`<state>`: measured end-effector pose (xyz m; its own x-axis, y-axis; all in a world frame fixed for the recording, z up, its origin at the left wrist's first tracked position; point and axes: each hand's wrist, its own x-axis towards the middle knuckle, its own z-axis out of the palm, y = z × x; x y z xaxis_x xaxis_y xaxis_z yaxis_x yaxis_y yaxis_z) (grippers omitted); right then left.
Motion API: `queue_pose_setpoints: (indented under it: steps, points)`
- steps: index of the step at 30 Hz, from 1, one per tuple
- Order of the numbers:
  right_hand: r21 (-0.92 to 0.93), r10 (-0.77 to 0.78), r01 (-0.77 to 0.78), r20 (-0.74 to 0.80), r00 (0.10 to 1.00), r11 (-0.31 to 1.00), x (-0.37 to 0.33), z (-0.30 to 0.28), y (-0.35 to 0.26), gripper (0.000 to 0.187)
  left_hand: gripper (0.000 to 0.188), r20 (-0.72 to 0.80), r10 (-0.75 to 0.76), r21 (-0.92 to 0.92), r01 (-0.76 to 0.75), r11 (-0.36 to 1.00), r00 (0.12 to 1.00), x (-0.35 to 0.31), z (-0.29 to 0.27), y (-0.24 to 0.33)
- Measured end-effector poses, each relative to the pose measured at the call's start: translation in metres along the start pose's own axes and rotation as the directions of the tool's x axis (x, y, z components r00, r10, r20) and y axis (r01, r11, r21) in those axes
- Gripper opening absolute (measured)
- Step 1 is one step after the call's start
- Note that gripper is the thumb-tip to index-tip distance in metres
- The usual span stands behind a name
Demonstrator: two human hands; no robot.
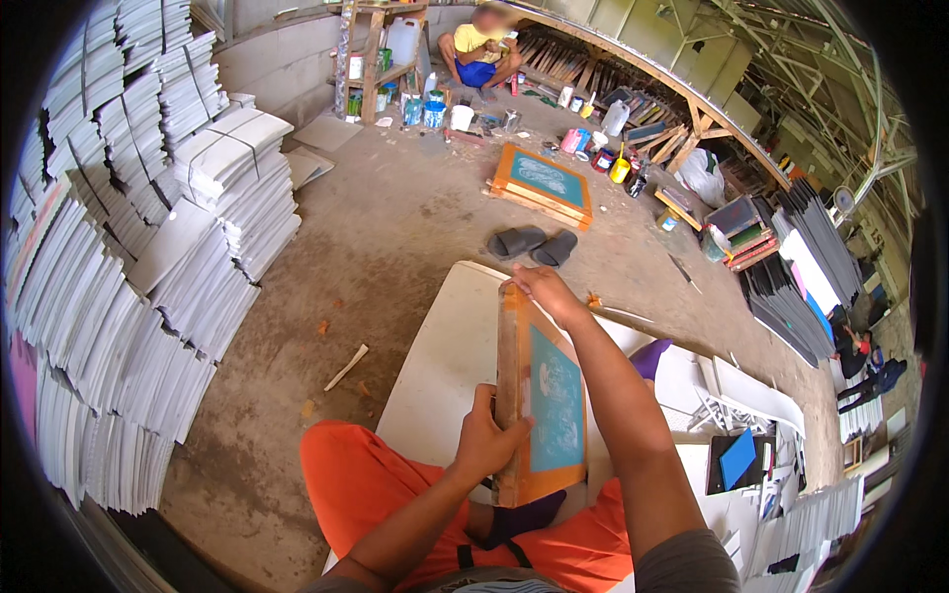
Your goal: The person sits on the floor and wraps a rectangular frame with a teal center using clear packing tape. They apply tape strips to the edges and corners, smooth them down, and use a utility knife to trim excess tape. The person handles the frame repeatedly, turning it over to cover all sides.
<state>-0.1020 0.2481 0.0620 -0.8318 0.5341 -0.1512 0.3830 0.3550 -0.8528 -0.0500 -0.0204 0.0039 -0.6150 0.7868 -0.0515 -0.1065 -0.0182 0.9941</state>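
Observation:
Between my hands a wooden screen-printing frame [556, 395] stands tilted up on its edge, its teal mesh with pale printed patterns turned to the right. My left hand [491, 435] grips the near left side of the frame, thumb over the wooden edge. At the far top corner my right hand [546, 292] is closed over the wood, its arm reaching across above the mesh. Under the frame lies a large white sheet [425, 366], and my crossed legs in orange trousers [376, 474] are on either side of the frame's near end.
A second screen frame [542, 186] lies on the floor ahead, with black slippers [532, 243] nearer me. Tall stacks of white sheets [129, 296] rise at left. Paint containers [433, 114] and a crouching person [479, 49] are at the back. White scraps [736, 395] lie at right.

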Motion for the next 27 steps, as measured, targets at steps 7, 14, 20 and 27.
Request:
queue_pose_setpoints:
  steps: [7,14,20,27]
  points:
    - [-0.047,-0.105,0.104,-0.025,0.994,0.993,-0.009,0.003,0.011,0.044,0.048,-0.039,0.068,-0.022,-0.069,0.997,0.997,0.005,0.006,-0.005]
    - [-0.329,-0.204,0.126,-0.214,0.955,0.936,-0.009,0.01,0.009,0.039,0.047,-0.021,0.079,0.054,-0.078,0.996,0.997,0.01,0.008,-0.001]
    - [-0.095,-0.069,0.046,-0.253,0.965,0.994,-0.01,0.023,0.004,0.037,0.049,-0.046,0.07,0.084,-0.066,0.994,0.996,0.01,0.006,0.006]
    - [-0.049,-0.207,0.201,-0.202,0.957,0.978,-0.004,0.013,0.026,0.031,0.051,0.02,-0.002,0.122,-0.001,0.993,1.0,0.012,0.003,0.013]
